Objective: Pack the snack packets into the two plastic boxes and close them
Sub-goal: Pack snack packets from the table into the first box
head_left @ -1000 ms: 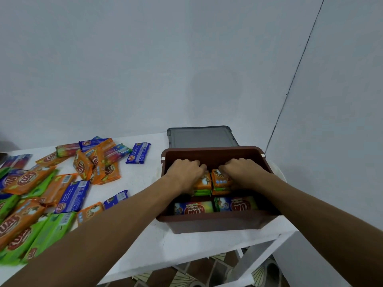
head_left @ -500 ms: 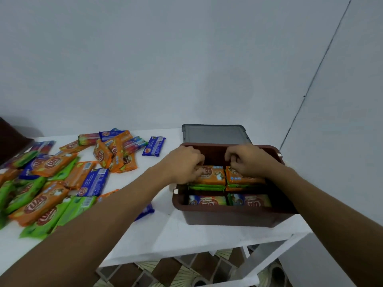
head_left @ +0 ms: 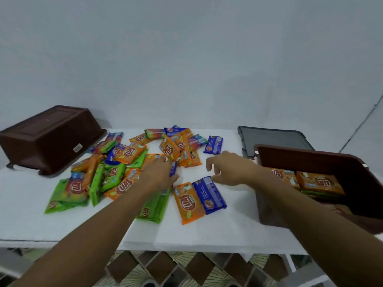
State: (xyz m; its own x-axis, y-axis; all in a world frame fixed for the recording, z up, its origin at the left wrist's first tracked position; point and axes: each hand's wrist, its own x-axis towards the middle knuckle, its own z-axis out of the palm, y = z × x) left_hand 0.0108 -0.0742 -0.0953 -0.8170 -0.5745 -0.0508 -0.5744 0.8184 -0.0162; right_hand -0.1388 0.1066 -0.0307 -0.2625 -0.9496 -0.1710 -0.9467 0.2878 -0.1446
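While both hands reached over the white tabletop [head_left: 207, 230], neither held a packet. The left hand [head_left: 159, 175] lay fingers-down on the loose snack packets [head_left: 116, 172], its grip released; the right hand [head_left: 230, 168] hovered spread and empty just above a blue packet [head_left: 209, 194] lying against an orange packet [head_left: 188, 203]. At three o'clock stood an open brown box [head_left: 310, 160], packets stacked inside, a grey lid [head_left: 273, 139] behind it. At ten o'clock, a second brown box [head_left: 49, 137] sat upside down.
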